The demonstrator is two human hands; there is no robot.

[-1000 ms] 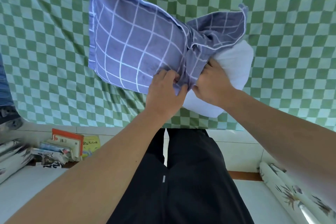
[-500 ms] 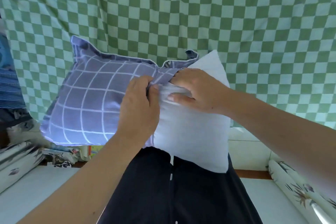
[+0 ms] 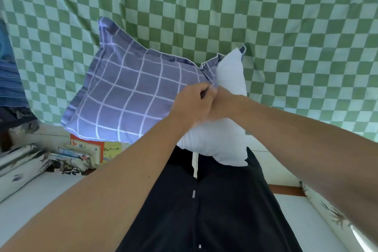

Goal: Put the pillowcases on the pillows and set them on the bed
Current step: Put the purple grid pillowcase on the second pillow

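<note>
- Half a second back, the right hand lay on top of the plain white pillow with fingers spread; now it is tucked behind the left hand, fingers mostly hidden, so its grip cannot be told.
- Left hand: fingers curled tight, pinching the open edge of the blue-grey pillowcase with a white grid pattern; it was there before too.
- Pillowcase and pillow are higher in view than before and held in the air in front of the person.
- Pillowcase covers the pillow's left part; the white right part still sticks out, one corner up, one hanging down over the black trousers.
- Behind: bed with a green-and-white checked sheet, filling the upper view.
- Lower left: stack of books, one orange-covered, on a pale floor.
- Far left: blue striped cloth.
</note>
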